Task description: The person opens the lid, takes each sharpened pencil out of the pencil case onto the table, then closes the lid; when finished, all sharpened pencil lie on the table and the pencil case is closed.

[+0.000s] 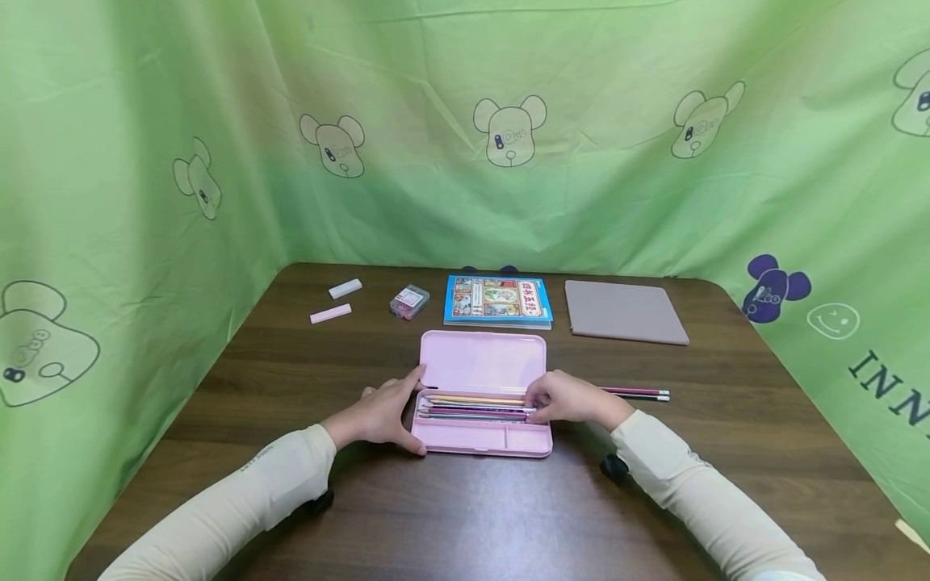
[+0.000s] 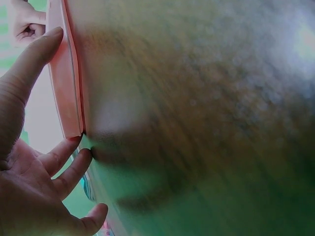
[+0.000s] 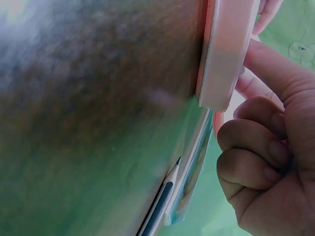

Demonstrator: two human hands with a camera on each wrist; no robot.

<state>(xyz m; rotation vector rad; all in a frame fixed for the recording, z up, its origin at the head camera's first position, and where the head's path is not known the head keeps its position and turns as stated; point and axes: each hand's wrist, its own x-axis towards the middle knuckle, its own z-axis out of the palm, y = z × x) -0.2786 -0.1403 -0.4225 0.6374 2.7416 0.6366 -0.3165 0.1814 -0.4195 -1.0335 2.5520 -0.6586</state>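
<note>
Two hands at an open pink pencil case (image 1: 461,436) on the bench (image 1: 465,516), head view. Lid (image 1: 483,359) up at the back; pencils (image 1: 472,410) lie lengthwise in the rear compartment. L hand (image 1: 378,414) spread wide, thumb at the front L corner, index up by the lid, bracing the L end w/o a grip. R hand (image 1: 570,397) bent over the R end, fingertips at the pencil ends. Two loose pencils (image 1: 635,394) on the bench just beyond the R wrist. Behind: white block (image 1: 345,288), pink strip (image 1: 330,313), small clear box (image 1: 410,301), blue-edged book (image 1: 497,301), grey flat slab (image 1: 625,311).

L wrist view: L thumb straight against the case side, index at its corner, other fingers splayed & holding nothing.

R wrist view: three R fingers curled to the palm, thumb & index at the case end; index tip hidden, so can't tell if they pinch a pencil. One sharpened dark pencil on the bench, book edge beyond.
</note>
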